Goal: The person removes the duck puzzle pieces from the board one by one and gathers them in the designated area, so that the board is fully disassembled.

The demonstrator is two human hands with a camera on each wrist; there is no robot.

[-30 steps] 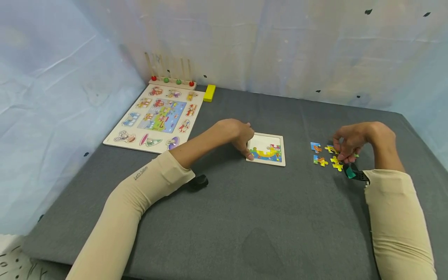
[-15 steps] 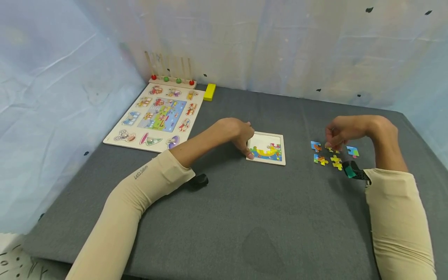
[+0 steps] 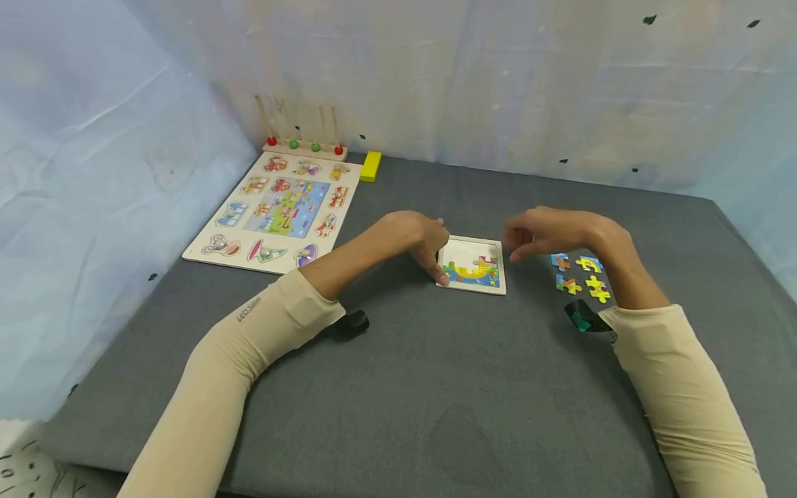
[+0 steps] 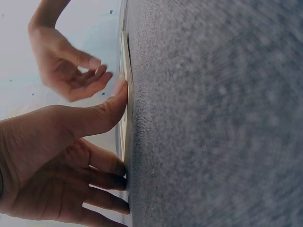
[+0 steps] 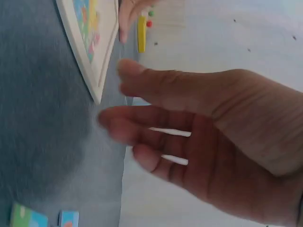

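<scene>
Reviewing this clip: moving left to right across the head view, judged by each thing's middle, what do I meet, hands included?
Large peg-puzzle board, yellow block, left hand, small puzzle tray, right hand, loose puzzle pieces.

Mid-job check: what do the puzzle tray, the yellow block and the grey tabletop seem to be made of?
Puzzle tray: probably wood or fibreboard, matt, from its pale beige colour. Yellow block: painted wood or plastic, I can't tell which; even colour, no grain visible. Grey tabletop: likely fabric-covered, dull, with a fine woven-looking texture in the left wrist view.
</scene>
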